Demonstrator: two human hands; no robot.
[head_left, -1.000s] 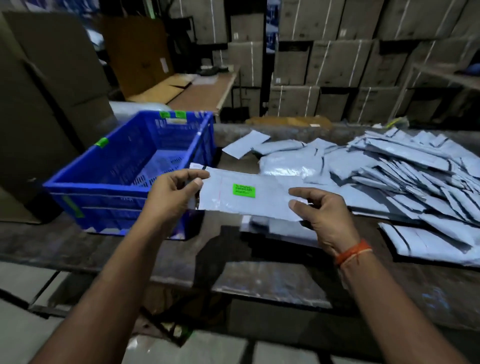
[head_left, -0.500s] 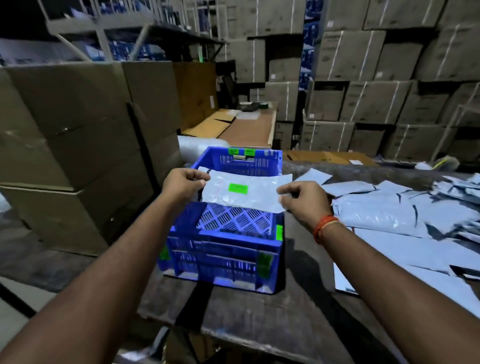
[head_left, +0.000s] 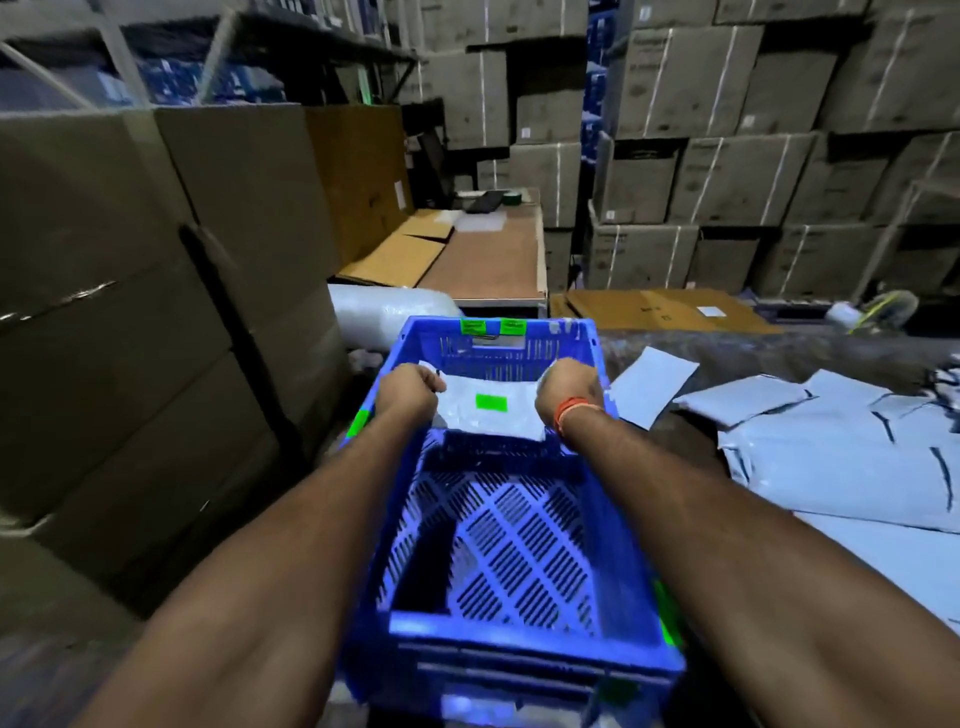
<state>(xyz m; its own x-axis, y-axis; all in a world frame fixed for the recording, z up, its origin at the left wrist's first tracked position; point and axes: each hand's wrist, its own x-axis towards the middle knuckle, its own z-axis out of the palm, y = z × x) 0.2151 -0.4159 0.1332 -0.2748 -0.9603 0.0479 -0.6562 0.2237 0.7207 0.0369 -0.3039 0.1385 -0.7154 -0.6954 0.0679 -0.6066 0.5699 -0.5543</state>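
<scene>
- Head view, left hand (head_left: 410, 389): fingers curled, pinching the left edge of the labelled mailer (head_left: 485, 418).
- Right hand (head_left: 569, 387): pinches the opposite edge. The two-handed hold likely keeps the limp pouch flat, green sticker up.
- Mailer: stretched between both hands over the far end of the blue crate (head_left: 519, 629), apparently to be laid inside.
- Loose mailers (head_left: 831, 467): heaped on the table, right of the crate.

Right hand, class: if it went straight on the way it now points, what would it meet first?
Probably the far wall of the blue crate. The right hand, gripping the grey mailer bag, points away from the person over the crate; depth is unclear.
</scene>
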